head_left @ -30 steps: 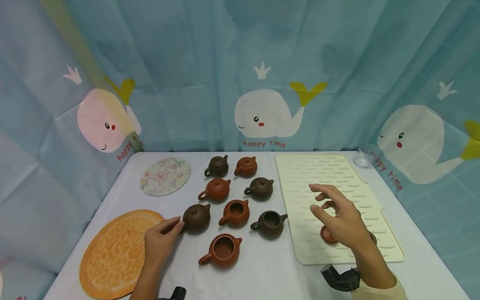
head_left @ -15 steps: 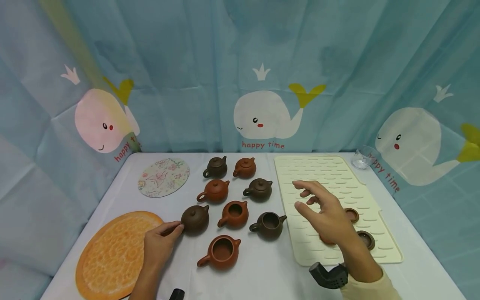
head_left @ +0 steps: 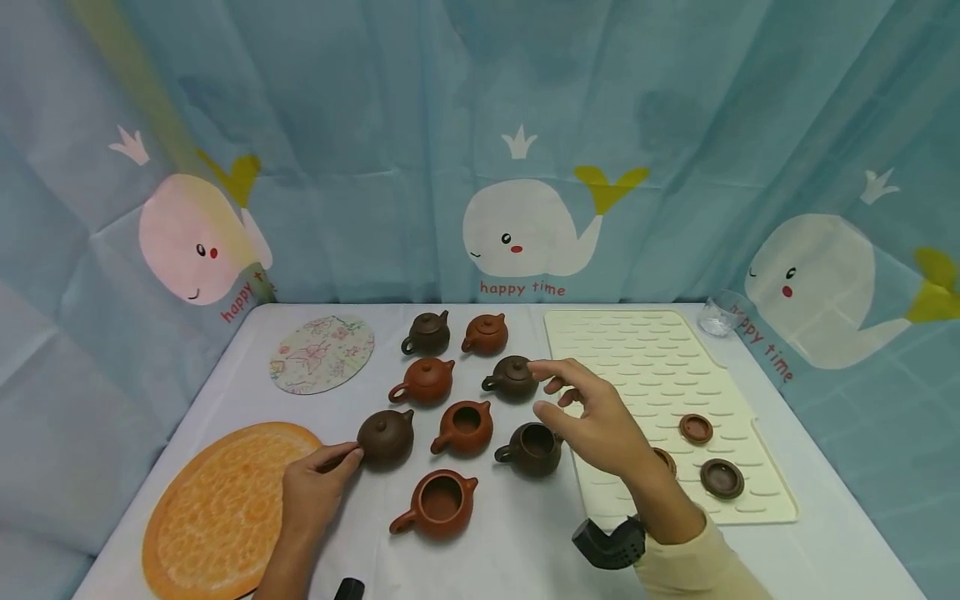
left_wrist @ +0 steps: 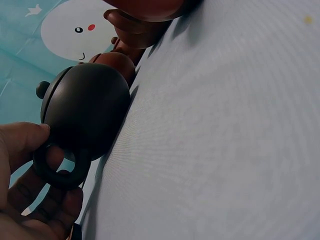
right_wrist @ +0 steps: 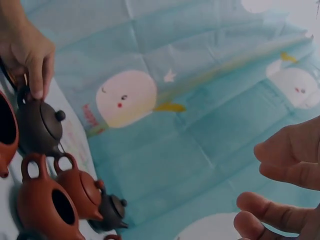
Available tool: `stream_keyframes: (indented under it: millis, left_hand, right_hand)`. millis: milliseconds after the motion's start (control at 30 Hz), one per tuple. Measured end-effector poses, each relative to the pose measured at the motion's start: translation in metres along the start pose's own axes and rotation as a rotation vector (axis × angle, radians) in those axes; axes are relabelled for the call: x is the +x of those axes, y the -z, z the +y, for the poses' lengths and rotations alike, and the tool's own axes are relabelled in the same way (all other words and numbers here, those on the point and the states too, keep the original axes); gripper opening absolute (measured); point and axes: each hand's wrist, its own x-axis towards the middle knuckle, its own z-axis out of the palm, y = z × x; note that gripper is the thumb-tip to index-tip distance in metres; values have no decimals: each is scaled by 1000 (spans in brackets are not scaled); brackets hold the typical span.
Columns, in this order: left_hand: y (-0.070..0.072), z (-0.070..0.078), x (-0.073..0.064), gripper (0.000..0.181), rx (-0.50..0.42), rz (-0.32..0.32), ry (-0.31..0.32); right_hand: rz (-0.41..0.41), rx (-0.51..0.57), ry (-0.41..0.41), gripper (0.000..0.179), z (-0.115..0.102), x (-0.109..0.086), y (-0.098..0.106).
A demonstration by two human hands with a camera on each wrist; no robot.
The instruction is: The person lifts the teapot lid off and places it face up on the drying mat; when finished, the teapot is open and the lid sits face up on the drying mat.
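Observation:
In the head view my left hand (head_left: 318, 483) grips the handle of a dark brown teapot (head_left: 386, 437) with its lid on, standing on the white table. The left wrist view shows the thumb at the top of the loop handle (left_wrist: 62, 177) and a finger through it. Held in the air, my right hand (head_left: 596, 425) has spread, gently bent fingers with nothing between them. Near it are a lidless dark teapot (head_left: 531, 454) and a lidded dark teapot (head_left: 512, 379). Two lidless reddish teapots, one behind (head_left: 465, 429) and one in front (head_left: 440, 504), stand between the hands.
Behind are two lidded reddish teapots (head_left: 427, 381) and a small dark teapot (head_left: 427, 333). Three lids (head_left: 722, 478) lie on a cream ridged mat (head_left: 622, 333) at right. A bread-print round mat (head_left: 225, 508), floral mat (head_left: 322, 354) and clear glass (head_left: 720, 317) are also out.
My right hand has moved left from above the cream mat towards the teapots, uncovering the lids there. My left hand stays at the dark teapot's handle.

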Motion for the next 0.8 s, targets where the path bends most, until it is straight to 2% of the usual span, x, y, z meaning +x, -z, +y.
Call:
stream_keyframes:
  millis: [200,433,567,800]
  left_hand:
    - [0,1,0,9,10,12,-5]
    - [2,1,-2,9,43,15,34]
    - [1,2,-2,10,52,17,29]
    - [1,4,-1,10,64,15,20]
  right_hand:
    - [-30,62,-27,39,-2,10,-20]
    - [-52,114,7,35,-3,20,-48]
    - [-56,136,6,33,-2,26,-62]
    - [-90,173,-96,35,2,33,-85]
